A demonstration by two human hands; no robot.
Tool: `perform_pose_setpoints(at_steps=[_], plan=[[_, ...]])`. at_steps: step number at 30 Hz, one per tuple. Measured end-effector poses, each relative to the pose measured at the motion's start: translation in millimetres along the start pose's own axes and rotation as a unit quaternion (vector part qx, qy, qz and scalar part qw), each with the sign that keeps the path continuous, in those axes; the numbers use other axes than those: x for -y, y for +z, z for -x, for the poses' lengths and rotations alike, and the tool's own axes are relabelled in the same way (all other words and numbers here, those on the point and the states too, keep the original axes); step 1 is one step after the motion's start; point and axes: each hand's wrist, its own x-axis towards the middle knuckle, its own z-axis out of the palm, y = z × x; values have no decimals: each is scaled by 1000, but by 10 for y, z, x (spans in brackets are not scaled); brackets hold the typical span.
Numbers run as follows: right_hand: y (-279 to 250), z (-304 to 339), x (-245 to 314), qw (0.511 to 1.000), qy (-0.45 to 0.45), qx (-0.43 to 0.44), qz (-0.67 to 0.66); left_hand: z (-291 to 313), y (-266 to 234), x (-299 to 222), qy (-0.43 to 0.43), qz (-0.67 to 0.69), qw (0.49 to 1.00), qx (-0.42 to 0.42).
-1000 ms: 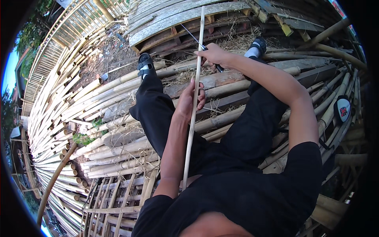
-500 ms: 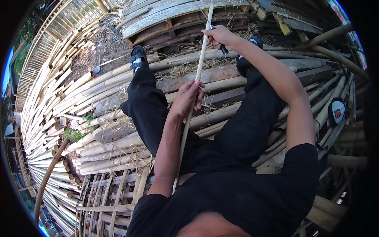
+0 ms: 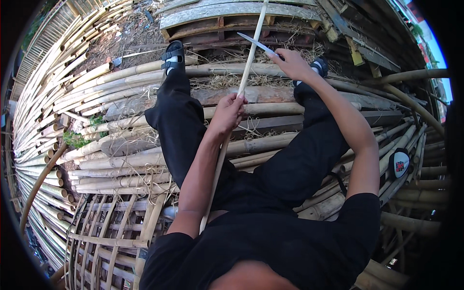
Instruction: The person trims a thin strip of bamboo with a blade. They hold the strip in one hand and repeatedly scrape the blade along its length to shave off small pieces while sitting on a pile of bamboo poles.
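Observation:
A long pale bamboo strip [image 3: 247,67] runs from beside my left upper arm up past the wooden pallet. My left hand [image 3: 228,114] is closed round the strip at about its middle, thumb lying along it. In my right hand [image 3: 291,64] is a knife [image 3: 261,45] with a dark handle, mostly hidden by the fingers. Its bright blade points up and left and crosses the strip beyond my left hand. Whether the blade touches the strip I cannot tell. Thin shavings [image 3: 241,81] lie on the ground between my feet.
A wooden pallet [image 3: 193,20] stands ahead of my feet. Bamboo poles [image 3: 121,79] are stacked to the left and under my legs. A woven bamboo lattice [image 3: 108,241] lies at lower left. On poles at right rests a cap [image 3: 399,164]. Thicker poles [image 3: 411,76] jut out at upper right.
My right hand has come off the strip, moving right and down with the knife, whose blade now lies across the strip. My left hand keeps its hold. The whole view has shifted slightly.

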Motion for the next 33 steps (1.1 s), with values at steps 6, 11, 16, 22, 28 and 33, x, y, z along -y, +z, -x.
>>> perform_pose_setpoints(at_steps=[6,11,16,22,28,33], plan=[[380,387,225,996,-76,44,-5,-14,65,-20,4,-67,995,-70],[542,555,314,991,-104,73,30,-31,63,-41,-2,-91,995,-51],[452,235,-94,997,-45,-51,23,-58,32,-6,-18,-53,995,-78],[591,445,161,989,-119,73,43,-139,7,117,27,-128,986,-105],[456,229,-63,998,-52,-18,28,-107,36,56,-40,-60,995,-71],[540,337,99,986,-107,59,112,-120,-14,107,-11,-110,987,-118]])
